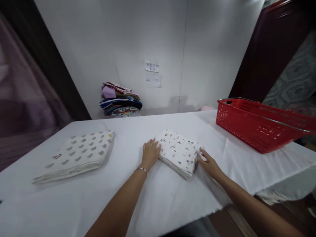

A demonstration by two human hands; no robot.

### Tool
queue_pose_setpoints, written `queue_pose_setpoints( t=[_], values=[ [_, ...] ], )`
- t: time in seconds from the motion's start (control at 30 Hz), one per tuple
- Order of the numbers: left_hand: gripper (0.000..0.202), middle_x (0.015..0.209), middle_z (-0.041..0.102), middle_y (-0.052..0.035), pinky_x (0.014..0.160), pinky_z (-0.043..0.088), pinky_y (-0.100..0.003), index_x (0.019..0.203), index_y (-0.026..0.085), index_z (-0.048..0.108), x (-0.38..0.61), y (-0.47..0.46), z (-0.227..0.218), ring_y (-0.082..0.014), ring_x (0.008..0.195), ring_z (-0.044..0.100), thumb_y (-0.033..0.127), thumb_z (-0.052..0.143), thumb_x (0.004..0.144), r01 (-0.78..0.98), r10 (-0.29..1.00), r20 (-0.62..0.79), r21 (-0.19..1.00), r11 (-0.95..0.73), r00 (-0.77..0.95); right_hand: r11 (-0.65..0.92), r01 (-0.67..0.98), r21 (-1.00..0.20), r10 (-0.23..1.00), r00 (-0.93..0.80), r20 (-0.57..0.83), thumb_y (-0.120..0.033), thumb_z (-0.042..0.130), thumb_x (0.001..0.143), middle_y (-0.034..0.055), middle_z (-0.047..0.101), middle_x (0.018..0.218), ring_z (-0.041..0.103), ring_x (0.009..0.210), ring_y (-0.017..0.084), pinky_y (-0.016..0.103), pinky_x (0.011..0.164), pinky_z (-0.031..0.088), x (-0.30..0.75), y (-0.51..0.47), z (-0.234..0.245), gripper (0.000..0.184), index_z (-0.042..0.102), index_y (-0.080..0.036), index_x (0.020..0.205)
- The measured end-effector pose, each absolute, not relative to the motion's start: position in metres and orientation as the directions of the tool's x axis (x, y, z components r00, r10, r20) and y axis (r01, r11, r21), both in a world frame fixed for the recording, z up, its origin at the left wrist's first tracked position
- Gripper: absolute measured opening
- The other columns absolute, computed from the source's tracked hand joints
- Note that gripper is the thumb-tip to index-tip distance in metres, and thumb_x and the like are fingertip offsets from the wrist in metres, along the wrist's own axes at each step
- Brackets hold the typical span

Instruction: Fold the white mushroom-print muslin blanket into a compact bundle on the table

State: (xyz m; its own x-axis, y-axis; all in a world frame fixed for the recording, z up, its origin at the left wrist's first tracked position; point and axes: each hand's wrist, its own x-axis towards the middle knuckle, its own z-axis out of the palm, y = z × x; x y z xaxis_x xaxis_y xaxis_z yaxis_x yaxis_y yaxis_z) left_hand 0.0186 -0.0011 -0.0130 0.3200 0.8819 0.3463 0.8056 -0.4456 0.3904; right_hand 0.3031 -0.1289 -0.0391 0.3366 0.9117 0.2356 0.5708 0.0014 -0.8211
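A small folded white cloth with little printed motifs lies on the white-covered table in front of me. My left hand presses against the cloth's left edge, fingers together and curled slightly over it. My right hand touches its right corner, fingers stretched toward the folded layers. Neither hand lifts the cloth; it rests flat on the table. A thin bracelet sits on my left wrist.
A larger folded cloth with green motifs lies at the left of the table. A red plastic basket stands at the right, near the table's edge. A pile of folded fabrics sits against the back wall under two paper notes.
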Motion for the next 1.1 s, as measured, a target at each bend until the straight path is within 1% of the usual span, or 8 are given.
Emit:
queue_pose_setpoints(
  t=[0.1, 0.3, 0.5, 0.6, 0.73, 0.83, 0.93, 1.1],
  values=[
    [0.043, 0.143, 0.038, -0.0114, 0.108, 0.025, -0.043, 0.127, 0.017, 0.048, 0.014, 0.010, -0.008, -0.0246, 0.132, 0.031, 0.034, 0.038, 0.089, 0.836, 0.936, 0.275, 0.440, -0.327, 0.221, -0.085, 0.347, -0.934, 0.931, 0.362, 0.050, -0.042, 0.056, 0.081, 0.0146, 0.047, 0.135, 0.058, 0.108, 0.028, 0.044, 0.084, 0.052, 0.302, -0.126, -0.047, 0.064, 0.037, -0.022, 0.138],
    [0.050, 0.132, 0.049, -0.0141, 0.100, 0.036, -0.036, 0.130, 0.011, 0.044, 0.006, 0.016, -0.005, -0.0243, 0.122, 0.044, 0.022, 0.040, 0.082, 0.847, 0.973, 0.178, 0.486, -0.215, 0.145, -0.045, 0.199, -0.979, 0.940, 0.341, 0.025, -0.027, 0.065, 0.072, 0.0143, 0.043, 0.138, 0.057, 0.110, 0.027, 0.042, 0.088, 0.050, 0.298, -0.118, -0.051, 0.082, 0.025, -0.022, 0.143],
    [0.057, 0.122, 0.054, -0.0124, 0.092, 0.041, -0.036, 0.131, 0.015, 0.042, -0.004, -0.022, -0.006, -0.0255, 0.112, 0.049, 0.025, 0.048, 0.075, 0.824, 0.990, 0.101, 0.550, -0.136, 0.096, -0.019, 0.222, -0.975, 0.966, 0.254, 0.039, -0.015, 0.059, 0.066, 0.0157, 0.046, 0.135, 0.057, 0.109, 0.028, 0.041, 0.084, 0.053, 0.326, -0.084, -0.045, 0.088, 0.020, -0.020, 0.145],
    [0.058, 0.117, 0.056, -0.0104, 0.086, 0.043, -0.033, 0.131, 0.019, 0.042, -0.009, -0.046, -0.012, -0.0240, 0.105, 0.053, 0.034, 0.052, 0.076, 0.789, 0.988, 0.087, 0.594, -0.157, 0.131, -0.055, 0.323, -0.945, 0.956, 0.291, 0.044, -0.013, 0.057, 0.064, 0.0178, 0.044, 0.137, 0.055, 0.112, 0.029, 0.039, 0.083, 0.053, 0.343, -0.066, -0.038, 0.083, 0.028, -0.016, 0.143],
    [0.059, 0.121, 0.054, -0.0110, 0.082, 0.044, -0.030, 0.130, 0.019, 0.043, -0.016, -0.056, -0.015, -0.0211, 0.100, 0.056, 0.041, 0.054, 0.076, 0.738, 0.996, 0.044, 0.668, -0.090, 0.082, 0.004, 0.698, -0.716, 0.934, 0.253, 0.252, -0.016, 0.055, 0.068, 0.0144, 0.049, 0.133, 0.047, 0.120, 0.031, 0.046, 0.096, 0.043, 0.339, -0.064, -0.033, 0.061, 0.051, -0.015, 0.129],
    [0.054, 0.112, 0.060, -0.0091, 0.077, 0.044, -0.028, 0.127, 0.018, 0.045, -0.019, -0.049, -0.014, -0.0190, 0.092, 0.059, 0.041, 0.052, 0.079, 0.724, 0.999, -0.011, 0.689, -0.026, 0.047, 0.217, 0.861, -0.460, 0.905, -0.001, 0.425, -0.023, 0.052, 0.079, 0.0117, 0.048, 0.135, 0.043, 0.124, 0.028, 0.048, 0.103, 0.035, 0.318, -0.085, -0.035, 0.045, 0.055, -0.018, 0.124],
    [0.048, 0.096, 0.065, -0.0053, 0.071, 0.044, -0.028, 0.124, 0.018, 0.048, -0.020, -0.045, -0.014, -0.0178, 0.082, 0.061, 0.039, 0.050, 0.080, 0.728, 0.999, -0.034, 0.686, 0.003, 0.029, 0.372, 0.882, -0.291, 0.882, -0.238, 0.406, -0.031, 0.045, 0.089, 0.0082, 0.053, 0.130, 0.047, 0.122, 0.025, 0.049, 0.102, 0.035, 0.298, -0.111, -0.037, 0.036, 0.056, -0.024, 0.123],
    [0.046, 0.083, 0.065, -0.0008, 0.066, 0.043, -0.026, 0.121, 0.020, 0.051, -0.023, -0.047, -0.020, -0.0156, 0.073, 0.060, 0.038, 0.055, 0.078, 0.665, 1.000, -0.005, 0.747, -0.003, 0.011, 0.364, 0.909, -0.205, 0.893, -0.278, 0.354, -0.033, 0.036, 0.094, 0.0071, 0.053, 0.130, 0.045, 0.124, 0.023, 0.050, 0.103, 0.032, 0.291, -0.130, -0.034, 0.035, 0.057, -0.024, 0.121]
  ],
)
